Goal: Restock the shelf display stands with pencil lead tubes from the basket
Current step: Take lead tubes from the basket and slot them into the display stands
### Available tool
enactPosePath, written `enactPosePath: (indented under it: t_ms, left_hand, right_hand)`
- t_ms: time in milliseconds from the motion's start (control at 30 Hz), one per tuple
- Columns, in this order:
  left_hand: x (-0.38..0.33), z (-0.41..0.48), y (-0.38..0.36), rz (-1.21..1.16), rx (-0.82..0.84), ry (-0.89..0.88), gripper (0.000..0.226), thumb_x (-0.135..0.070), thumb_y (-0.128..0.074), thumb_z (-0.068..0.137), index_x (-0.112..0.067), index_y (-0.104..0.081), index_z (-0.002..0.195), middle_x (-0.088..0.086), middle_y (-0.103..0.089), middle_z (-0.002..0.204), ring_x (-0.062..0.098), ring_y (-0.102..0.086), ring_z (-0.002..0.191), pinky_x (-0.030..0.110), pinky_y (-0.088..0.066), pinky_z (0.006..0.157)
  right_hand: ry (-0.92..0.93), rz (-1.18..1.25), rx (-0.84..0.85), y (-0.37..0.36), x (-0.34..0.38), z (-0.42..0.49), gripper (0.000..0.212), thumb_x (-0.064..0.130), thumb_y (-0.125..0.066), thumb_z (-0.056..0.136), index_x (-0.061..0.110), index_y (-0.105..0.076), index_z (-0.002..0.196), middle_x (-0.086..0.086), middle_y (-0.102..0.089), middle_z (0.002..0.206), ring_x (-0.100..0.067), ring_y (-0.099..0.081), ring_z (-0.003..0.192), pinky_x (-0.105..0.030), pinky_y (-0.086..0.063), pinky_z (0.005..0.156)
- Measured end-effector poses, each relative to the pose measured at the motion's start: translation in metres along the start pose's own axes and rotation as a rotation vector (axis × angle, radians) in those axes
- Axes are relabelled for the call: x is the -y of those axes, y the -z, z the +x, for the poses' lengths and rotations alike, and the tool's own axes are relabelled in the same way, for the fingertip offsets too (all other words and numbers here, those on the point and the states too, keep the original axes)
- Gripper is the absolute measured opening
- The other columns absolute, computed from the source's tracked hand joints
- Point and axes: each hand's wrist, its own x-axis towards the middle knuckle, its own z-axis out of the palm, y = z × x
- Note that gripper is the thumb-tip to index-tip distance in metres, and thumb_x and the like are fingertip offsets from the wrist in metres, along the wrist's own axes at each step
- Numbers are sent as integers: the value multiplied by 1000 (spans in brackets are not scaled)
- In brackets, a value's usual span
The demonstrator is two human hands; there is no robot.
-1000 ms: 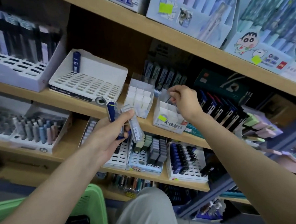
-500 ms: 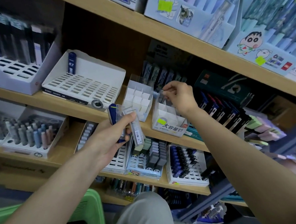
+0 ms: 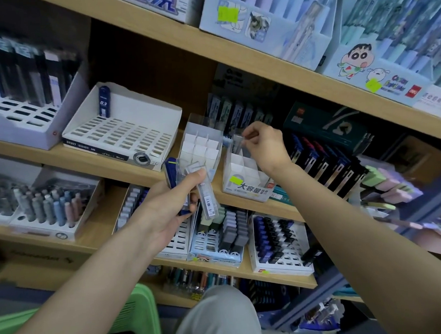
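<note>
My left hand [image 3: 165, 208] grips a small bundle of lead tubes [image 3: 201, 190], clear ones and a blue one, below the middle shelf. My right hand [image 3: 265, 145] pinches one clear tube [image 3: 237, 142] upright over the back cells of a white divided stand [image 3: 243, 177] with a yellow-green sticker. A second divided stand [image 3: 200, 147] stands just left of it with empty cells. A white slotted stand [image 3: 125, 131] further left holds a single blue tube [image 3: 104, 101]. The green basket [image 3: 135, 314] sits at the bottom left, with dark packs inside.
Wooden shelves [image 3: 91, 160] run across the view, packed with display boxes. A partly filled slotted stand [image 3: 19, 111] sits at far left. Dark pen packs [image 3: 324, 161] stand right of my right hand. Eraser and lead trays [image 3: 225, 233] fill the lower shelf. My knee [image 3: 217, 317] is below.
My right hand has lifted slightly from inside the stickered stand and now holds a clear tube above its back cells. My left hand has stayed about where it was.
</note>
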Motion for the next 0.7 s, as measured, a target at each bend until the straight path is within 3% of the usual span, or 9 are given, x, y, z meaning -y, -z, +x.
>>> enactPosePath:
  t_ms: [200, 433, 600, 700]
  left_hand:
    - [-3, -4, -2, -21, -13, -6, 12, -21, -67, 84, -11, -66, 89, -4, -56, 59, 7, -43, 55, 14, -39, 43]
    - [-4, -5, -3, -33, 0, -4, 13, -22, -67, 85, -11, -65, 92, -5, -57, 58, 7, -42, 55, 13, -40, 44]
    - [-2, -5, -2, -33, 8, 0, 17, -22, -67, 84, -10, -66, 95, -2, -56, 65, 7, -42, 56, 14, -40, 44]
    - [-2, -6, -2, -37, 7, 2, 16, -22, -67, 84, -10, -66, 95, -2, -56, 64, 7, -42, 56, 14, -41, 44]
  right_hand:
    - [-77, -31, -16, 0, 4, 6, 9, 12, -62, 90, 9, -61, 99, -2, -58, 87, -18, -56, 81, -37, -53, 82]
    - [-99, -110, 7, 0, 9, 8, 18, 11, -56, 92, 9, -61, 110, -1, -60, 90, -22, -61, 89, -36, -53, 83]
    - [-136, 28, 40, -6, 11, 8, 9, 13, -63, 89, 13, -54, 94, -3, -57, 88, -20, -57, 84, -36, -52, 84]
    - [-136, 119, 67, -6, 13, 5, 10, 11, -61, 89, 12, -54, 97, -3, -57, 85, -16, -55, 84, -35, -51, 87]
